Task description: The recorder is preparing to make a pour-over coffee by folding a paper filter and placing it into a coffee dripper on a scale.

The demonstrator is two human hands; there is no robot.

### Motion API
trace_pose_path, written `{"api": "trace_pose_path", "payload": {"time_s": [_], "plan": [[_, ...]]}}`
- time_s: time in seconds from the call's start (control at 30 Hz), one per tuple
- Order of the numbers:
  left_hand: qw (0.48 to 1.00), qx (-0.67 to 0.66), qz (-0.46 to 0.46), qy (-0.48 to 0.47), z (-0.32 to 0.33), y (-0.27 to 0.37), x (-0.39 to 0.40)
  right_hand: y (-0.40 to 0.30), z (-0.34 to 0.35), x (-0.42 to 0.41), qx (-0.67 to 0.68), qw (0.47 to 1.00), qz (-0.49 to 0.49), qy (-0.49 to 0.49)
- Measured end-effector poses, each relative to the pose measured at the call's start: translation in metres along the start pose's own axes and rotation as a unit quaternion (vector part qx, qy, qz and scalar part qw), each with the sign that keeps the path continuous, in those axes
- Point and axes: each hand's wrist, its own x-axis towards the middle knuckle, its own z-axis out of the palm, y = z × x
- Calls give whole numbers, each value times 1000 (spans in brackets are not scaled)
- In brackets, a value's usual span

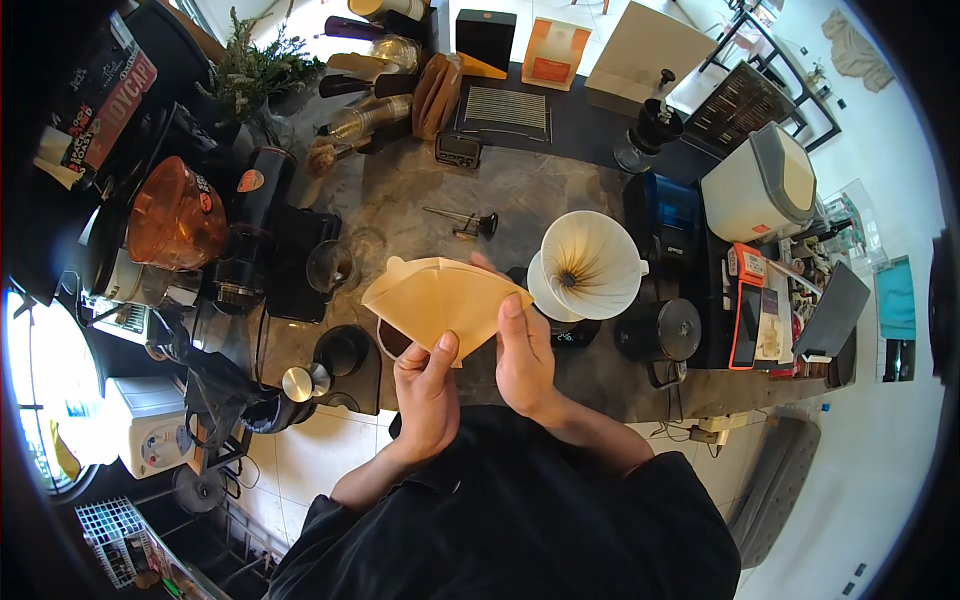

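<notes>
Both my hands hold a brown cone-shaped paper coffee filter [442, 304] above the counter. My left hand [429, 397] pinches its lower edge, thumb on top. My right hand [525, 360] grips its right corner, with some fingers hidden behind the paper. To the right, a white ribbed pour-over dripper [592, 262], stained brown around its bottom hole, stands over a digital scale [574, 335]. Partly hidden beneath the filter is a round vessel with dark brown contents [393, 339]. A small glass vessel [330, 266] stands left of the filter.
A probe thermometer [480, 223] and a black timer [457, 151] lie beyond the filter. At right are a black kettle [666, 330] and a hand grinder [652, 131]. A black coffee grinder [259, 217] stands left, near a tamper [298, 383] at the counter's front edge.
</notes>
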Motion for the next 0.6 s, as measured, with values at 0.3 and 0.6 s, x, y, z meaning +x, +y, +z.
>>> {"api": "trace_pose_path", "payload": {"time_s": [0.3, 0.6], "plan": [[1000, -19, 11, 12, -13, 3, 9, 5, 7, 0, 17, 999, -49, 16], [1000, -15, -23, 8, -5, 3, 5, 29, 10, -15, -143, 989, 5, -33]]}}
